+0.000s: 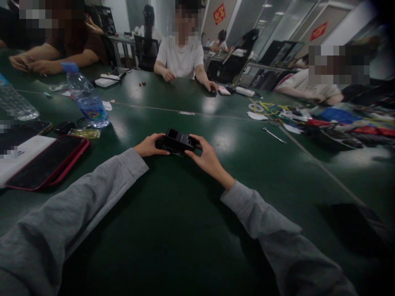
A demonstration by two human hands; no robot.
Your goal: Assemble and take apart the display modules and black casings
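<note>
A small black box-shaped device (178, 139) with a dark screen and a row of small buttons is held between my two hands, low over the green table (173, 222). My left hand (151, 145) grips its left end, thumb towards me and fingers behind. At the right end, my right hand (206, 154) grips it between thumb and fingers. The device is slightly tilted, and something thin shows along its lower edge. Whether it rests on the table I cannot tell.
To the left stand a water bottle (89, 98) and a phone in a red case (49, 160). A wrench (274, 135) lies right of my hands, before a heap of cables (333, 123). A person in a white shirt (182, 57) sits across the table.
</note>
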